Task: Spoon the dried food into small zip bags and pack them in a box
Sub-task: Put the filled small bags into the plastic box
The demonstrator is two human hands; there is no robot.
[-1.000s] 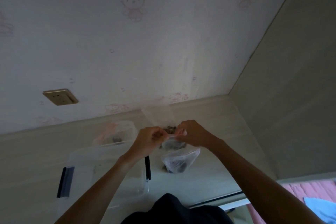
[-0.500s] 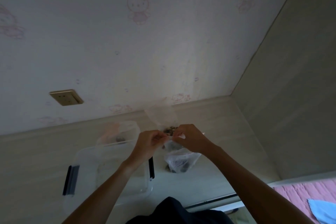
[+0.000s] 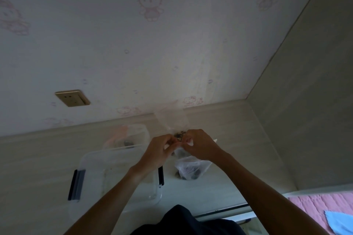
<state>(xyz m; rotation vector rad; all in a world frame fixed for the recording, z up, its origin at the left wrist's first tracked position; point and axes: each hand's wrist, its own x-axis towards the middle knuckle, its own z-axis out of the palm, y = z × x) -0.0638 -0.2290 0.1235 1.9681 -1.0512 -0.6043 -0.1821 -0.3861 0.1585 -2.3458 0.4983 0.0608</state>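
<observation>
My left hand (image 3: 159,150) and my right hand (image 3: 199,144) meet above the desk and both pinch the top strip of a small clear zip bag (image 3: 180,153) with dark dried food in it. The fingertips almost touch. Behind the hands stands a tall clear bag (image 3: 172,122) with dried pieces at its bottom. A crumpled plastic bag of dark dried food (image 3: 192,170) lies just below the hands. The clear plastic box (image 3: 114,173) with black clip handles sits on the desk to the left, partly under my left forearm.
A clear tub (image 3: 133,135) with something dark inside stands behind the box against the wall. The pale desk (image 3: 38,158) ends at a side panel on the right. A wall socket (image 3: 71,98) sits at the left. A pink bed cover (image 3: 315,208) shows at bottom right.
My two hands have drawn closer together along the bag's top strip. The camera has tilted a little, so the box sits further right in view.
</observation>
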